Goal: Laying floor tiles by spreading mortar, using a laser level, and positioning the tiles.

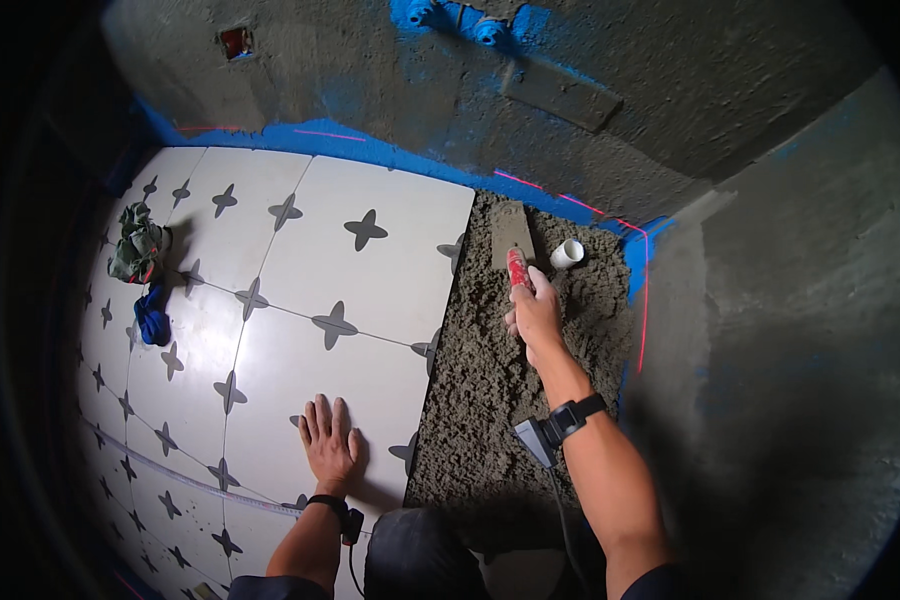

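Observation:
My right hand (536,318) is wrapped round the red handle of a trowel (511,232). The trowel's flat grey blade lies over the coarse mortar bed (490,370), close to the far wall. Just right of the blade a short white pipe (567,254) sticks up out of the mortar. My left hand (331,444) rests flat on a white floor tile (370,370) with grey star-like motifs, its fingers stretched out. It holds nothing and lies left of the tile edge that borders the mortar.
A crumpled dark green bundle (138,245) and a blue cloth (152,316) lie on the tiles at the left. Grey walls with a blue band (390,155) at the base meet in the far right corner. Blue pipe fittings (488,33) stick out of the far wall.

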Demonstrator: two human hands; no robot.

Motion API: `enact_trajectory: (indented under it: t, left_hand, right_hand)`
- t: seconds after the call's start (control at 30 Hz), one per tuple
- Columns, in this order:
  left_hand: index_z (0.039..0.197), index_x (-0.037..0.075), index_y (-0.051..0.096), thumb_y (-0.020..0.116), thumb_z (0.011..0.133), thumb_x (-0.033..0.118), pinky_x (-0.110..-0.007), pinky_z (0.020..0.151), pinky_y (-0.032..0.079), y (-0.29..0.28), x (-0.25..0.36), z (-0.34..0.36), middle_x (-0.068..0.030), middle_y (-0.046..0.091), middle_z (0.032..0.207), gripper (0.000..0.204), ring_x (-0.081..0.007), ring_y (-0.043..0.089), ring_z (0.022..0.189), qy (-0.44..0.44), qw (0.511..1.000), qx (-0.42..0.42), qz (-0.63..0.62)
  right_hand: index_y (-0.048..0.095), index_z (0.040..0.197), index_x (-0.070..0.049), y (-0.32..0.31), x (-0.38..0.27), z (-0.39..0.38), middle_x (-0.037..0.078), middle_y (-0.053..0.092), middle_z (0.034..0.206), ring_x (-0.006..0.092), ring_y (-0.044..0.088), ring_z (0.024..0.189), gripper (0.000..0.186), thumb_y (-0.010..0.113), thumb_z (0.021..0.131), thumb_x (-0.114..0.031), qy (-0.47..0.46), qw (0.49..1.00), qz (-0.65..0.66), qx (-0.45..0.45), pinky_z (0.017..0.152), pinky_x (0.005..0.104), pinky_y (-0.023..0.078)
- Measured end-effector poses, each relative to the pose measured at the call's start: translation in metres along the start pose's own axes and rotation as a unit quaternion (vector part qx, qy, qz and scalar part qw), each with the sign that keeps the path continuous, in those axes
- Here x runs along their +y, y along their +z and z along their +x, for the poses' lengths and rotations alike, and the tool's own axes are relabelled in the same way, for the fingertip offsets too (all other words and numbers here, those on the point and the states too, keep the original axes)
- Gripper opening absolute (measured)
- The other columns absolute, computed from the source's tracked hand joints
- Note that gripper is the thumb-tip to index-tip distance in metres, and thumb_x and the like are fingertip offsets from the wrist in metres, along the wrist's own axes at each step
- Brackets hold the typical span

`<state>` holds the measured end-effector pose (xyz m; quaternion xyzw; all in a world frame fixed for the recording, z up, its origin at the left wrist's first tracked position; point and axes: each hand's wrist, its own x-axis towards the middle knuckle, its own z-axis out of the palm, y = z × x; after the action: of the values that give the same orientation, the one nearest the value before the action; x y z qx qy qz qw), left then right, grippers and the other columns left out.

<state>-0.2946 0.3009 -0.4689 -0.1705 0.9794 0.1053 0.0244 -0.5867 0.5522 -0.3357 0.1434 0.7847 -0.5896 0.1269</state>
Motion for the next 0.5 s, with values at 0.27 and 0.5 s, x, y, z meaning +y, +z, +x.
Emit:
enact_trajectory:
  t: [0.27, 0.5]
  left_hand:
    - [0.152, 0.014, 0.035, 0.049, 0.091, 0.032, -0.051, 0.121, 0.008, -0.002, 0.003, 0.0, -0.0171, 0.021, 0.161, 0.065, -0.0366, 0.015, 0.149, -0.009, 1.0, -0.023, -0.006]
    - [0.152, 0.014, 0.034, 0.049, 0.091, 0.032, -0.05, 0.121, 0.008, -0.002, 0.004, 0.0, -0.0165, 0.021, 0.161, 0.066, -0.036, 0.015, 0.149, -0.001, 1.0, -0.027, -0.003]
  right_hand:
    - [0.03, 0.152, -0.002, -0.036, 0.009, 0.006, 0.009, 0.06, 0.092, 0.0126, 0.054, 0.055, 0.061, 0.049, 0.095, -0.015, -0.035, 0.991, -0.123, 0.034, 0.045, 0.0293, 0.044]
    - [0.033, 0.15, -0.003, -0.053, 0.024, -0.089, 0.006, 0.061, 0.089, 0.0099, 0.055, 0.054, 0.061, 0.053, 0.093, -0.014, 0.039, 0.99, 0.123, -0.059, 0.043, 0.0249, 0.042]
